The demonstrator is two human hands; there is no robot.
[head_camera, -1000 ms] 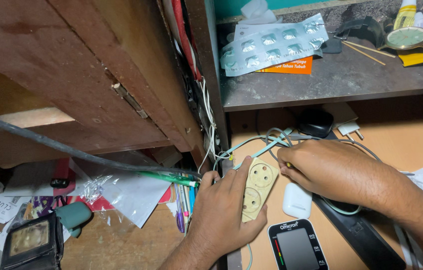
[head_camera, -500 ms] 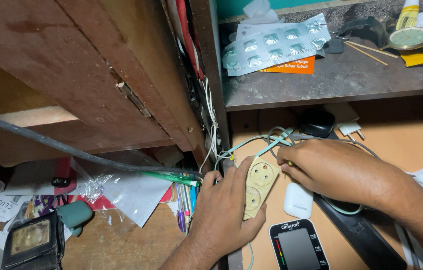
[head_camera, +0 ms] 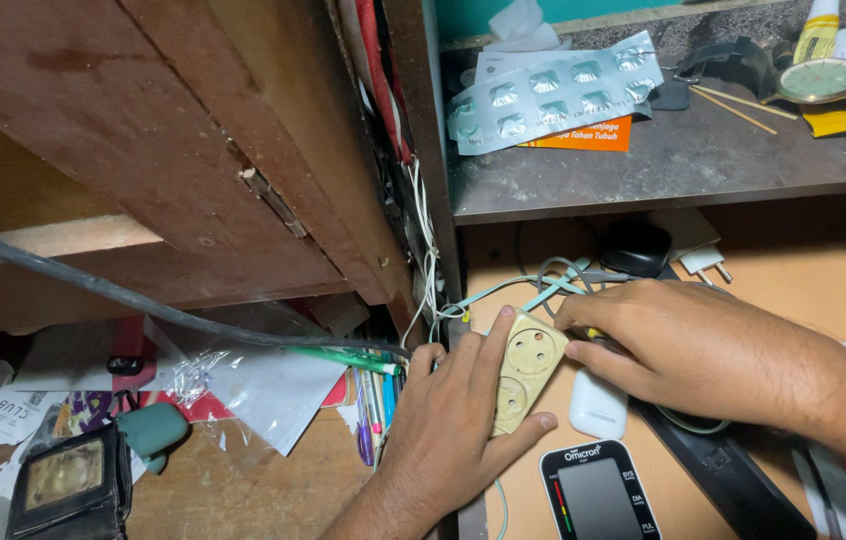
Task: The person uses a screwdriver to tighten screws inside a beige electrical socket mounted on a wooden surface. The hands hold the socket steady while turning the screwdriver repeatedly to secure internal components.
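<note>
A cream double socket block (head_camera: pixel 525 372) lies tilted on the wooden surface under a shelf. My left hand (head_camera: pixel 453 430) grips it from the left, fingers over its edge and thumb under its lower end. My right hand (head_camera: pixel 688 345) rests at the block's upper right corner, fingertips pinching something small and yellow where pale cables (head_camera: pixel 513 290) meet it. What the fingertips hold is mostly hidden. A white plastic case (head_camera: pixel 598 405) lies just below my right hand.
A blood pressure monitor (head_camera: pixel 598 495) sits near the front edge. The dark shelf (head_camera: pixel 683 165) above carries pill blister packs (head_camera: pixel 553 90), a watch (head_camera: pixel 821 78) and papers. A black adapter (head_camera: pixel 635 245) and white plug (head_camera: pixel 705 263) lie behind. Left: wooden furniture (head_camera: pixel 193 160), black cable, pens, wallet (head_camera: pixel 68 480).
Both hands and the socket block have stayed almost in place; my right fingertips have shifted slightly at the block's upper corner.
</note>
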